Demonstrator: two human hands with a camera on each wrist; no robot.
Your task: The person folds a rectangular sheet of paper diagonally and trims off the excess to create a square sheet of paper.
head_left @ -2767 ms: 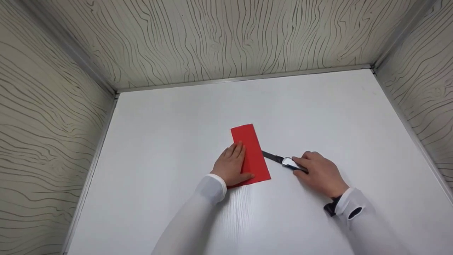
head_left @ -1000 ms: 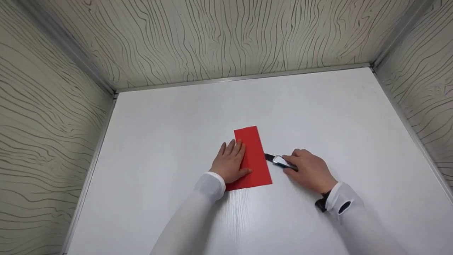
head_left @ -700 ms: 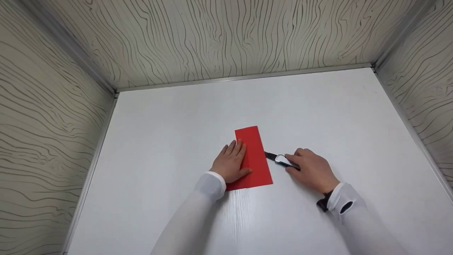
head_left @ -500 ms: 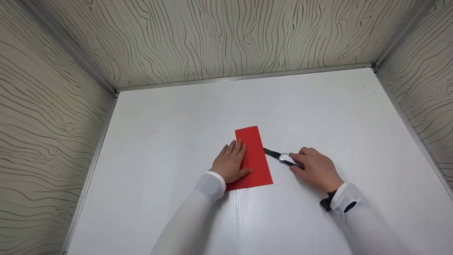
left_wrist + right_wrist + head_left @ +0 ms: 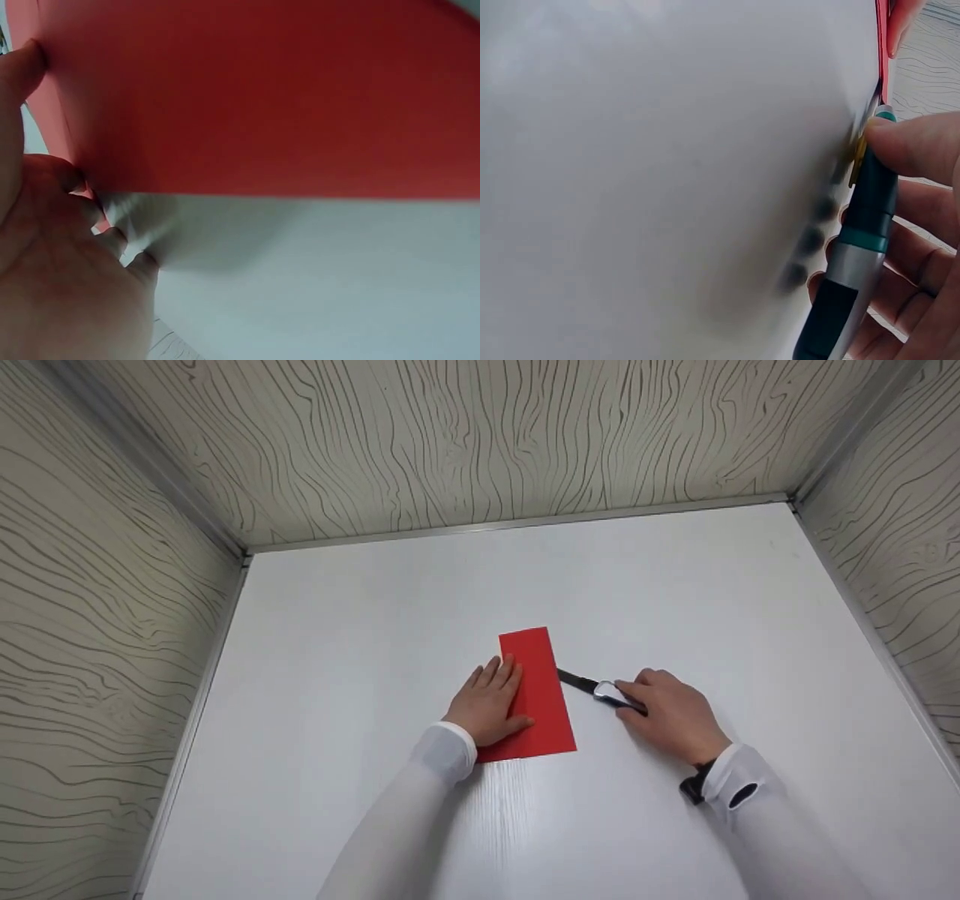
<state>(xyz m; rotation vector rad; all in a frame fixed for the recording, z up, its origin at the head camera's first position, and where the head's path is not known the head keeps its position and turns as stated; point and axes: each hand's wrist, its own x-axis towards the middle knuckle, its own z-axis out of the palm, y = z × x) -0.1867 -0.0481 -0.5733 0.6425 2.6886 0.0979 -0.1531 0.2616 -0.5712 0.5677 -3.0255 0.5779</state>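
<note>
A folded red sheet of paper lies at the middle of the table. My left hand rests flat on its left part, fingers spread, with the thumb near the lower end. In the left wrist view the red paper fills the top, fingertips at its edge. My right hand holds a knife with a dark blade and a black-and-silver handle. The blade meets the paper's right edge, its tip hidden by the sheet. Thumb and fingers grip the knife handle in the right wrist view, which shows green bands and a yellow piece.
The white tabletop has a metal rim. Wood-patterned panels stand at the back and both sides. A black band is on the right wrist below the white sleeve.
Compared with the earliest frame, the paper sits slightly to the right. The knife went further under the paper's edge, then slid back right and slightly away, showing more blade. The left hand keeps pressing.
</note>
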